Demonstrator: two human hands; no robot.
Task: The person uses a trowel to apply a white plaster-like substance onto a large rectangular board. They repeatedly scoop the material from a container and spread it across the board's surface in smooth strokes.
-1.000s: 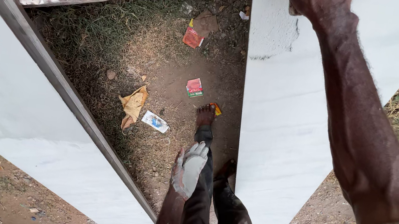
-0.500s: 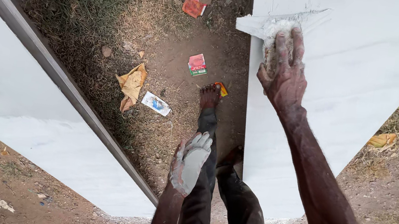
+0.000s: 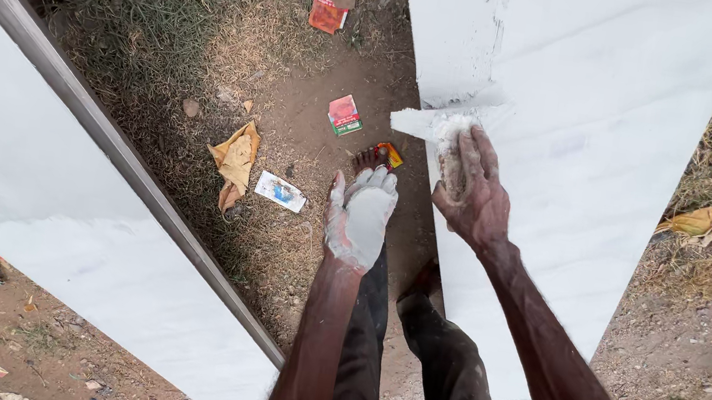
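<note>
My right hand [image 3: 471,192] is closed on a white putty-covered scraper blade [image 3: 439,128], pressed against the left edge of a tall white panel [image 3: 604,123]. Smear marks of white paste run up the panel above the blade. My left hand [image 3: 360,214], coated in white paste, hangs flat with fingers together over the bare ground between the two panels, holding nothing I can see. My dark-trousered legs and one bare foot [image 3: 368,158] show below the hands.
A second white panel [image 3: 19,183] with a grey metal edge [image 3: 107,140] slants at the left. Litter lies on the dirt and dry grass: yellow wrapper [image 3: 236,157], small white packet [image 3: 280,191], red packets [image 3: 345,114]. Dry grass borders the right.
My right hand came down the white panel from its top, dragging the blade toward me. The view also drew closer to the hands. My left hand stayed put.
</note>
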